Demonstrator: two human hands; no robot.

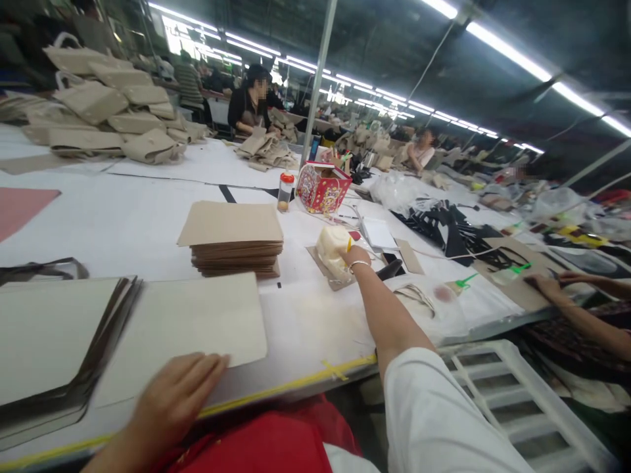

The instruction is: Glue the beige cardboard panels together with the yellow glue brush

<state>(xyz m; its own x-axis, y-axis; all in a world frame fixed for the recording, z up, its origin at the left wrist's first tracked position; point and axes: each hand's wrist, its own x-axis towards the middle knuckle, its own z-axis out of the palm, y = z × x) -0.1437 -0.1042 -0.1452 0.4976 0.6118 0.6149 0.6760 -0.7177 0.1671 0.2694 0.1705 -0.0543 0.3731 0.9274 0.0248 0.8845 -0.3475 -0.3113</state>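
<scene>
My left hand (183,393) lies flat with fingers stretched out on the near edge of a cream panel (197,322) with rounded corners. My right hand (361,255) reaches forward to a lumpy, cream-coloured tub or block (331,253) that stands on a piece of brown board (339,284). A small yellow piece (350,244), perhaps a handle, shows at its fingertips. The fingers look closed there, but what they hold is mostly hidden. Just left of the tub is a stack of tan panels (235,253).
More cream panels with dark edges (54,335) lie at left. Beyond stand a red-lidded jar (284,192) and a red patterned box (323,189). Tan bag pieces (98,98) are heaped far left. A co-worker's hands (547,286) are at right, beside a white plastic rack (522,394).
</scene>
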